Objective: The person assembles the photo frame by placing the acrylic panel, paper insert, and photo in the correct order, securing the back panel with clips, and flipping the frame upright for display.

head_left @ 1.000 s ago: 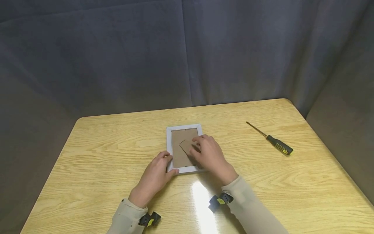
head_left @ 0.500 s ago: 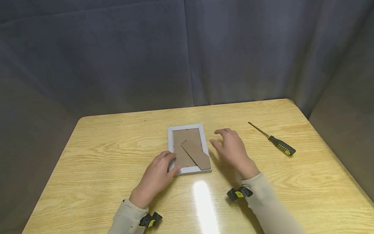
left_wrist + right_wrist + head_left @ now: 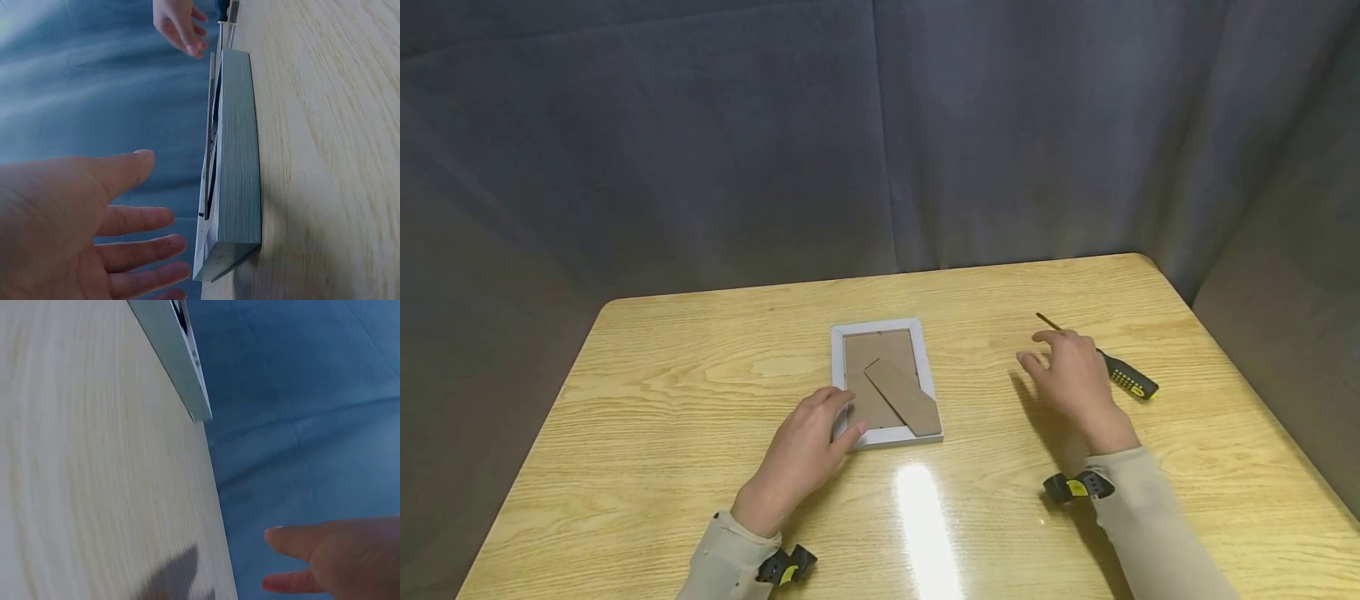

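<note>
A picture frame (image 3: 838, 354) with a pale border lies face down on the table. Its brown backing board (image 3: 880, 344) faces up, bearing a slanted easel stand (image 3: 906, 395). My left hand (image 3: 801, 446) is at the frame's near left corner. In the left wrist view, its fingers are loosely extended and appear slightly apart from the frame. My right hand (image 3: 1071, 379) is raised above the table, right of the frame, fingers slightly bent and holding nothing. Just behind it lies a screwdriver (image 3: 1127, 379) with a black and yellow handle; the hand hides part of the shaft.
The wooden table (image 3: 700, 367) has a strip of glare near its front. Dark curtains (image 3: 737, 167) stand behind and at the sides. Each wrist wears a small black camera on a strap, such as the right wrist camera (image 3: 1067, 487).
My right hand has left the easel stand and moved right, close to the screwdriver. The left hand stays by the frame's corner, and the frame lies where it was.
</note>
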A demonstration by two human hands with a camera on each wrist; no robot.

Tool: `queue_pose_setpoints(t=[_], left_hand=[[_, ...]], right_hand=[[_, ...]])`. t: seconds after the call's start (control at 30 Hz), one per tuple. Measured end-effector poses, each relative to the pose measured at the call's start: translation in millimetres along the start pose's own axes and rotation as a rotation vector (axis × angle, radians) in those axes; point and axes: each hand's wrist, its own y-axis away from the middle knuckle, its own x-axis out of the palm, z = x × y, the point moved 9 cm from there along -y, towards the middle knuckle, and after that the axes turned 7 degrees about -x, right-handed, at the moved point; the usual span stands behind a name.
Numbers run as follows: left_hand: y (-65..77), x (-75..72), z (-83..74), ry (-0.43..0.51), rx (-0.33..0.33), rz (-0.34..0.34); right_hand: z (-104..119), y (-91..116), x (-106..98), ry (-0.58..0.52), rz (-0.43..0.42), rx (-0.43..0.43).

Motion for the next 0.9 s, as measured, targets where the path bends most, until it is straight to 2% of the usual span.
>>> queue_pose_setpoints(t=[0.23, 0.57, 0.9], left_hand=[[0.6, -0.7, -0.2, 0.010, 0.005, 0.009], [0.0, -0.6, -1.0, -0.005, 0.013, 0.009], [-0.1, -0.7, 0.3, -0.009, 0.015, 0.009]], right_hand=[[-34, 4, -9, 0.067, 0.040, 0.097], [-69, 13, -11, 0.093, 0.169, 0.199], [-91, 19, -14, 0.079, 0.162, 0.306]])
